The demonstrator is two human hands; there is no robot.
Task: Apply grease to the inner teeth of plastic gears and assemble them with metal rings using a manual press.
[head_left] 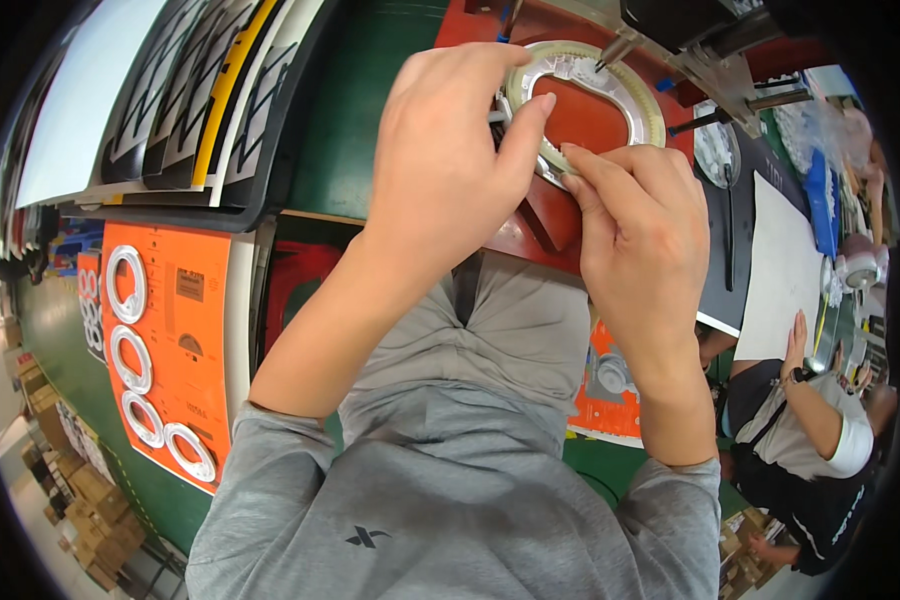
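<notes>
Heathered grey shirt (450, 500); 2 bare hands (450, 150) touching a pale, oval-holed ring (650, 100).

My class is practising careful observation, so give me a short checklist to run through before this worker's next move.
1. Ring over the red plate: ok.
2. Left hand at the ring's left side: ok.
3. Right hand at the ring's near edge: ok.
4. Fingers of the right hand apart from the metal pin above the ring: ok.
5. Whole rim in view: not ok; the hands cover parts of it.
6. Ring fully seated: cannot tell.
</notes>
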